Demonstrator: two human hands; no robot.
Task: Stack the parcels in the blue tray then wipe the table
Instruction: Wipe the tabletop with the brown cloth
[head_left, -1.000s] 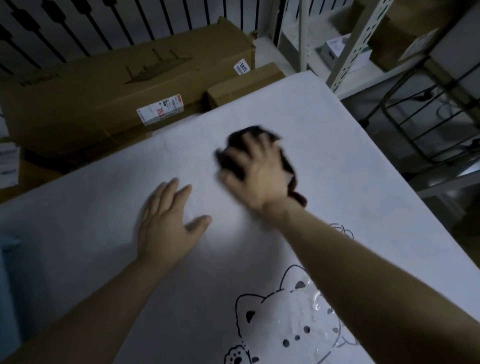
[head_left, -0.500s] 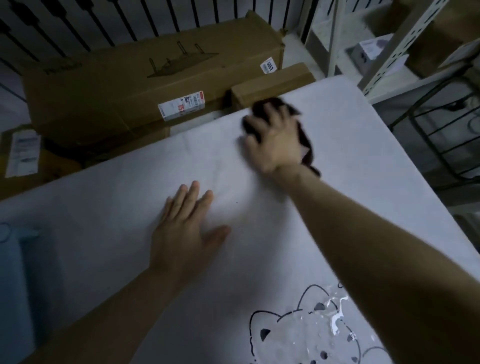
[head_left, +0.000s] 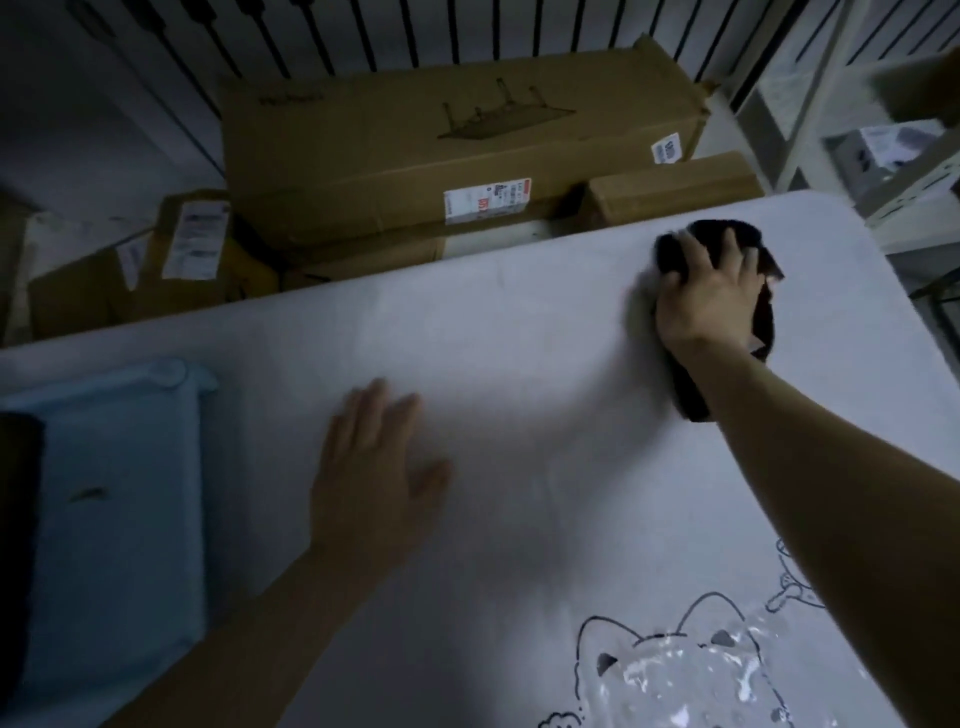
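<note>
My right hand (head_left: 709, 293) presses a dark cloth (head_left: 763, 317) flat on the white table (head_left: 519, 338) near its far right corner, fingers spread over it. My left hand (head_left: 371, 467) lies flat and open on the table's middle, holding nothing. At the left edge sits the blue tray (head_left: 130, 467), with a dark object (head_left: 18, 545) only partly in view inside it at the frame's edge.
Large cardboard boxes (head_left: 457, 145) and smaller labelled ones (head_left: 197, 244) stand behind the table's far edge, against a barred wall. A metal shelf rack (head_left: 883, 130) stands at the right. Cat drawings and a glossy patch (head_left: 701, 675) mark the near table surface.
My right hand has slid the cloth away from me toward the far right corner. The view has swung left, bringing the blue tray into sight. My left hand stays flat.
</note>
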